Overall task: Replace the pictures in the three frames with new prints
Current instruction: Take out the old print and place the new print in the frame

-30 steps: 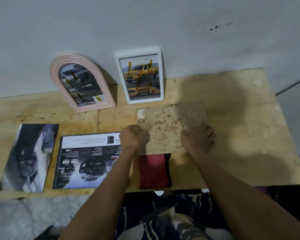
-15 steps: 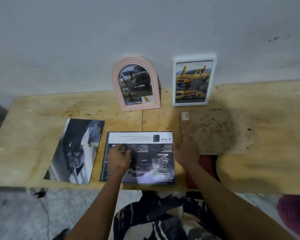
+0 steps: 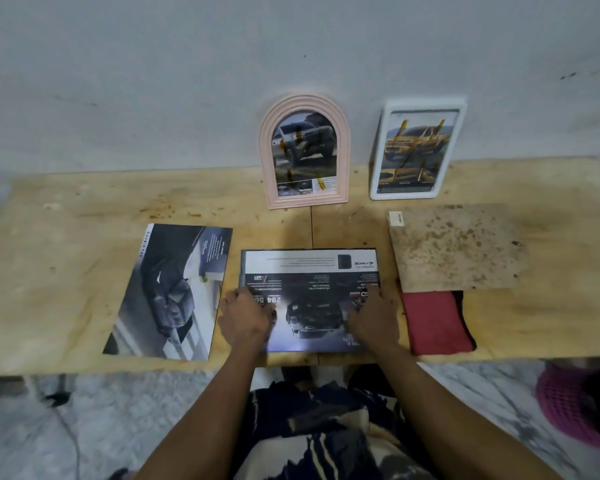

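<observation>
My left hand (image 3: 245,318) & right hand (image 3: 373,318) press flat on car brochure (image 3: 309,271), fingers relaxed. Second brochure (image 3: 168,292) just left; stained board (image 3: 456,247) overlaps red cloth (image 3: 433,322) right.

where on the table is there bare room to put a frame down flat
Bare wood at the far left, left of the car print, and at the right, past the stained board. Crowded in the middle, where both hands rest on the brochure.
</observation>
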Motion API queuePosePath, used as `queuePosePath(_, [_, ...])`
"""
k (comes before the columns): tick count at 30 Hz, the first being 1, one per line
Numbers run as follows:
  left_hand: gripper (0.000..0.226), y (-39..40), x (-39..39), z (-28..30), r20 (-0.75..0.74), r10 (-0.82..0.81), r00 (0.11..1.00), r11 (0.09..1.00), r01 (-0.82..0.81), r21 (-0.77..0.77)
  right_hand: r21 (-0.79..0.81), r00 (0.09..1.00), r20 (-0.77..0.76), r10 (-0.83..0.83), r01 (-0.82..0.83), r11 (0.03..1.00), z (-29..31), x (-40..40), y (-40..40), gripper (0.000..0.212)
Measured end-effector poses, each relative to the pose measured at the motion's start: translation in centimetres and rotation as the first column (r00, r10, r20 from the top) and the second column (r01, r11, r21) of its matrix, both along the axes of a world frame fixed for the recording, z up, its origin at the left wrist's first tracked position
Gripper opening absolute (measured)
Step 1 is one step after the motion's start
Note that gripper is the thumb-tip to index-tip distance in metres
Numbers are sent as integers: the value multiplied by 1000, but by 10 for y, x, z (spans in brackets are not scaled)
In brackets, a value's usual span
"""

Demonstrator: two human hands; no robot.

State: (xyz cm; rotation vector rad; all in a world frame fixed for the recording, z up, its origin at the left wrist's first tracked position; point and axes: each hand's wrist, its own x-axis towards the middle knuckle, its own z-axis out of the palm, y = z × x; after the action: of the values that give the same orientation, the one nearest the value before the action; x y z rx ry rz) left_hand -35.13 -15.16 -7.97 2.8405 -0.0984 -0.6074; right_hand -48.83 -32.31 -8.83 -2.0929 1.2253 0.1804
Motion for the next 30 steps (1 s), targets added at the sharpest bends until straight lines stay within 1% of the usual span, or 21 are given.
queuePosePath(3, [47, 0, 5, -2, 6, 66, 998, 996, -65, -67, -32, 999, -33, 4, -5, 999, -4, 4, 4, 42])
queuePosePath(7, [41, 3, 12, -2, -36, 147, 988, 977, -151, -152, -59, 995, -95, 20, -26, 998, -11, 4, 12, 46])
queuePosePath(9, [33, 4, 17, 2, -60, 191, 980, 961, -199, -191, -66, 995, -95, 19, -26, 998, -12, 5, 15, 47])
queuePosePath(11, [23, 6, 23, 4, -92, 233, 968, 947, -248, -206, -77, 995, -94, 14, -21, 997, -12, 7, 14, 48])
queuePosePath(14, [20, 10, 30, 2, -124, 259, 958, 938, -281, -205, -85, 992, -123, 16, -27, 996, -11, 10, 14, 50])
queuePosePath(17, [19, 11, 31, 4, -127, 267, 955, 932, -289, -217, -99, 991, -132, -3, -10, 995, -11, 10, 15, 49])
queuePosePath(20, [14, 13, 30, 5, -75, 268, 961, 933, -278, -230, -108, 990, -140, -15, 0, 994, -10, 13, 14, 51])
queuePosePath(21, [12, 14, 29, 6, -43, 259, 965, 938, -262, -226, -108, 989, -146, -19, 3, 994, -9, 14, 14, 53])
queuePosePath(25, [16, 19, 20, 5, 78, 177, 981, 966, -158, -205, -99, 986, -166, -33, 17, 995, -6, 17, 15, 55])
queuePosePath(28, [13, 21, 21, 1, 111, 152, 982, 966, -124, -227, -106, 985, -168, -50, 32, 994, -5, 18, 15, 56])
queuePosePath(30, [10, 22, 23, 1, 104, 158, 982, 959, -127, -252, -97, 984, -165, -62, 47, 994, -4, 19, 14, 56])
